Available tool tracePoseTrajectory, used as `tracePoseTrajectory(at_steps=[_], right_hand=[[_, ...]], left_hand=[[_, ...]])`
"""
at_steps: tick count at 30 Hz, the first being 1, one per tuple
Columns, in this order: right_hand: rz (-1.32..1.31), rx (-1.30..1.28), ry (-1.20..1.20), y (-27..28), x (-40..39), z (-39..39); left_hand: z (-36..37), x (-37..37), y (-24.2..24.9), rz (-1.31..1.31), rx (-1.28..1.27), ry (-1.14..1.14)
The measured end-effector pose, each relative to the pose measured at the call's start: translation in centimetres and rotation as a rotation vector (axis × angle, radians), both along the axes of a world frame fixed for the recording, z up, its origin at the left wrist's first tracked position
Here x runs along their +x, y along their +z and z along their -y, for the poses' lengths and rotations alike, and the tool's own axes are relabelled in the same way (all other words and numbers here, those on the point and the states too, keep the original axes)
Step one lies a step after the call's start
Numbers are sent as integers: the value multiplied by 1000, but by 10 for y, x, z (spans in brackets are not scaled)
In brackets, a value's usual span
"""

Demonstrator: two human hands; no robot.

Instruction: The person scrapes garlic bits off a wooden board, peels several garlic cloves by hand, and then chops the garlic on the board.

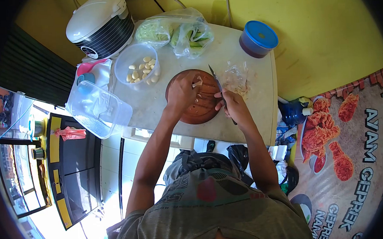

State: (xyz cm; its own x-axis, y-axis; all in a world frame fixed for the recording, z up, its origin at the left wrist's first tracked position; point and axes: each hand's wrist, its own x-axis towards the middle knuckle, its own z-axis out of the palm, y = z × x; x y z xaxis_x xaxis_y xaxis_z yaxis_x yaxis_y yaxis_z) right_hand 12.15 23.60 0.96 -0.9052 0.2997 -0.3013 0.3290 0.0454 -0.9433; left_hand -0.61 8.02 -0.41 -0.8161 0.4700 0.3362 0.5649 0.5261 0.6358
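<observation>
A pale garlic clove is pinched between the fingertips of the left hand above a round wooden cutting board at the center of the frame. A slim knife is gripped by the right hand, its handle wrapped by closed fingers and its blade pointed toward the wall, just beside the board's right side. Small pale scraps are scattered on the wood.

To the right of the board, papery peelings are strewn on the light tabletop by a piece of crumpled clear plastic. Peeled cloves are held in a round clear tub, left of the board. Green vegetables are seen in clear bags near the tabletop's far edge, flanked by a white-and-black rice cooker at upper left and a blue-lidded container at upper right. A clear rectangular container is placed at the table's left edge, near a pink spoon. Fried chicken is pictured on a banner at right.
</observation>
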Motion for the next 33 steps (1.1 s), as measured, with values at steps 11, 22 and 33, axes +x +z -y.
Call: tracePoseTrajectory(at_steps=[11,22,33], right_hand=[[-4,402,89,2,-5,11],[166,893,277,24,-17,47],[291,996,185,18,-18,74]], left_hand=[[27,-13,16,66,19,-279],[32,-11,-3,-138,131,-332],[30,-6,-15,-264,148,-308]])
